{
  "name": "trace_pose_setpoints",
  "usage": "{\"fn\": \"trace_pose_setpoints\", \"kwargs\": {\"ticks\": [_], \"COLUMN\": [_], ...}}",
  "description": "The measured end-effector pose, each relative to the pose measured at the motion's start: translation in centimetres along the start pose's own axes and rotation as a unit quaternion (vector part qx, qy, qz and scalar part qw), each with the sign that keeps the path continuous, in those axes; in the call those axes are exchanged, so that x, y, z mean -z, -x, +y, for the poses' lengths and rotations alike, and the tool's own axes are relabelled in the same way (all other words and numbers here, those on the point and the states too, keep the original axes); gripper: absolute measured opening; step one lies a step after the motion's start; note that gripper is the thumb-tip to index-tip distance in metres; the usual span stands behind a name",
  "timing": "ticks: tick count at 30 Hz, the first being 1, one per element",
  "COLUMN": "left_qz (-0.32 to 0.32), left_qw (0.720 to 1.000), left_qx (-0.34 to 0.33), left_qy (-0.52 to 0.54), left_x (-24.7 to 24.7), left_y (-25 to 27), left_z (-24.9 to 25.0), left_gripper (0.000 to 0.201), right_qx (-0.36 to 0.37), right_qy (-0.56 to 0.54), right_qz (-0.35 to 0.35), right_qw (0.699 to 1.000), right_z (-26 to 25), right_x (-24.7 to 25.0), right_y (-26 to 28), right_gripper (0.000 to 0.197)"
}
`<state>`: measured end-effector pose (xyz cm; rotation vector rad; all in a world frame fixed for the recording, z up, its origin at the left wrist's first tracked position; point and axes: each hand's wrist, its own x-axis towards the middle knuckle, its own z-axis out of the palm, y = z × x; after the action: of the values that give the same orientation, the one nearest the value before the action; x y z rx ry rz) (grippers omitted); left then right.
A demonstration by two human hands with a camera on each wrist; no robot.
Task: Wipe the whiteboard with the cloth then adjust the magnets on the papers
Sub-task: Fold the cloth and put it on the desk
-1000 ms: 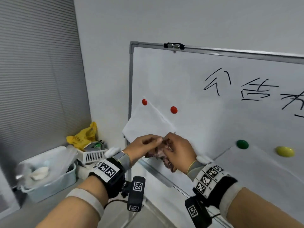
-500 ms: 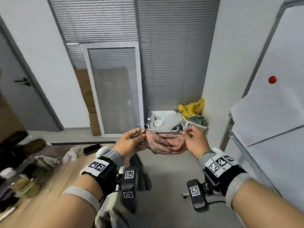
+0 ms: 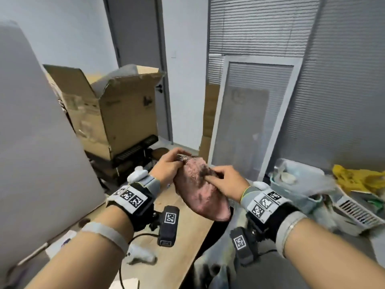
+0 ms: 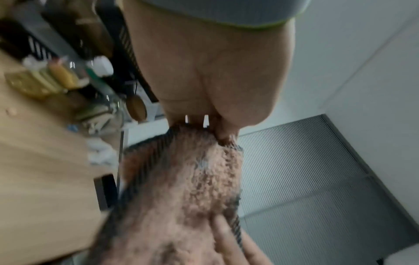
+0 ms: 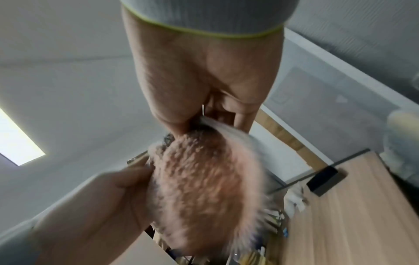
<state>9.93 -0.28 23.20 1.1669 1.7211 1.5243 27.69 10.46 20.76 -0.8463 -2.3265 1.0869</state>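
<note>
From the head view, the scene has swung further left than half a second ago: the whiteboard with its red magnet and paper is gone from the right edge, and a cardboard box [image 3: 108, 109] and a grey door [image 3: 137, 49] now fill the back, with the framed panel [image 3: 250, 119] leaning on the blinds shifted to the right. The cloth [image 3: 201, 190], pink with dark smudges, was stretched sideways between the hands before; now it hangs folded and slanting, above the edge of a wooden desk [image 3: 181, 247]. The left hand [image 3: 168, 170] pinches its upper corner with curled fingers, and the right hand [image 3: 226, 182] grips its right side, fingers bent over the fabric. A clear plastic tub [image 3: 300, 180] and a yellow bag [image 3: 358, 178] sit at right.

In the left wrist view, blurred, the cloth [image 4: 192, 188] runs from the right hand [image 4: 208, 71], whose fingertips nip its far end, down to the left hand's thumb [image 4: 229, 238], probably pressed flat on the pile.

In the right wrist view, the left hand [image 5: 95, 206] clasps the cloth [image 5: 204, 188] from the side, while the right hand [image 5: 199, 75] pinches its top edge.
</note>
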Motion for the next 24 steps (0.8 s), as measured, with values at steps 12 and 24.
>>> {"fn": "trace_pose_setpoints", "kwargs": {"ticks": [12, 24], "left_qz": [0.171, 0.003], "left_qw": [0.955, 0.884], "left_qx": [0.087, 0.245], "left_qy": [0.226, 0.399], "left_x": [10.1, 6.5], "left_y": [-4.6, -5.9], "left_z": [-8.3, -13.3], "left_gripper": [0.021, 0.047], "right_qx": [-0.127, -0.199], "right_qy": [-0.433, -0.427], "right_qz": [0.006, 0.068], "right_qw": [0.893, 0.879], "right_z": [-2.2, 5.2], "right_x": [-5.2, -3.7], "right_y": [-10.2, -13.7], "right_gripper": [0.023, 0.020]}}
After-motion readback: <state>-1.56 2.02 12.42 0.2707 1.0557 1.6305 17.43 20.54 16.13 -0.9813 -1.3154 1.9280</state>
